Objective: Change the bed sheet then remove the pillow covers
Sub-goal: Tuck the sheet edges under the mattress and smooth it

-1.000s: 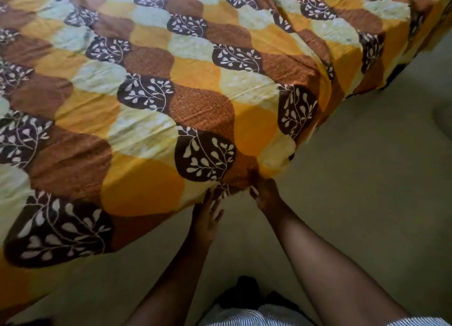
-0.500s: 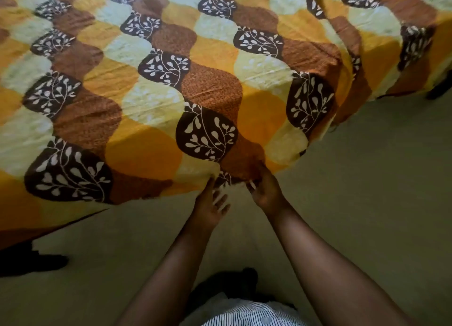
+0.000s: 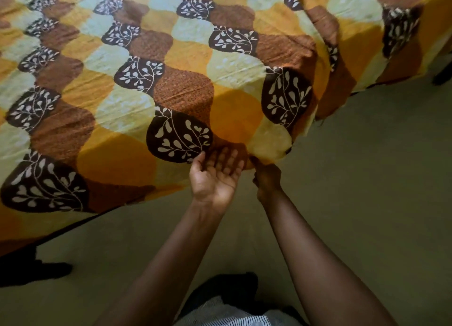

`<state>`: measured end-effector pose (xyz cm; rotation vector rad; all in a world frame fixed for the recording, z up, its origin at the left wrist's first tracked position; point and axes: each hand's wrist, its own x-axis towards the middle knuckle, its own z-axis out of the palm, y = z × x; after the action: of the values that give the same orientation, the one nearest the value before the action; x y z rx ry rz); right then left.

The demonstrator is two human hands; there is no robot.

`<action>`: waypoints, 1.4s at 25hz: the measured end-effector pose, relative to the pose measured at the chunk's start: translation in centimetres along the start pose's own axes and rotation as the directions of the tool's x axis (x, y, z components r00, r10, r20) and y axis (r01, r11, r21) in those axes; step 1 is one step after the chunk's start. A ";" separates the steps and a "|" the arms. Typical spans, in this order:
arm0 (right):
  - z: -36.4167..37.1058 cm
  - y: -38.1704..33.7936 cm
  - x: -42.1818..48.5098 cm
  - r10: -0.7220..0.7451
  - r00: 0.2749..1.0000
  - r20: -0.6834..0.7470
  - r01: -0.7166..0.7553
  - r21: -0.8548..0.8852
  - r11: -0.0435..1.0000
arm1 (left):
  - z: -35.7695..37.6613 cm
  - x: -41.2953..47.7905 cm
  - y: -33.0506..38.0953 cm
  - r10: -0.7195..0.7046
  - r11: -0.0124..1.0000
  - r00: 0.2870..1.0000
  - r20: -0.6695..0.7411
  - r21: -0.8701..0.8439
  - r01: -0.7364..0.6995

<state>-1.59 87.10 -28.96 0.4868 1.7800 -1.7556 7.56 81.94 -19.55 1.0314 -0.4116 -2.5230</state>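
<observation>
Below the hanging hem of the bed sheet (image 3: 171, 93), bare floor (image 3: 354, 191) spreads to the right and back toward the person. A dark bed leg (image 3: 36, 269) stands at the left under the edge. Both forearms reach forward to the bed's near corner. The left hand (image 3: 215, 179) lies palm up, fingers straight and slightly apart, tips touching the hem. Just beside it, the right hand (image 3: 266, 179) has its fingers curled and clamped on the sheet's corner. The sheet has orange, brown and cream scallops with dark leaf-printed patches. It covers the bed top and drapes over both sides of the corner, lightly creased.
</observation>
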 end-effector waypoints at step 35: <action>-1.4 -2.7 0.2 -0.004 0.982 0.187 -0.115 0.623 0.774 | -0.3 1.4 -1.9 -0.090 0.971 0.993 0.070 0.227 0.072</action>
<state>-3.63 88.28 -27.08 0.6136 0.9963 -2.2632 6.40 82.92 -21.35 1.0486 -0.7057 -2.6428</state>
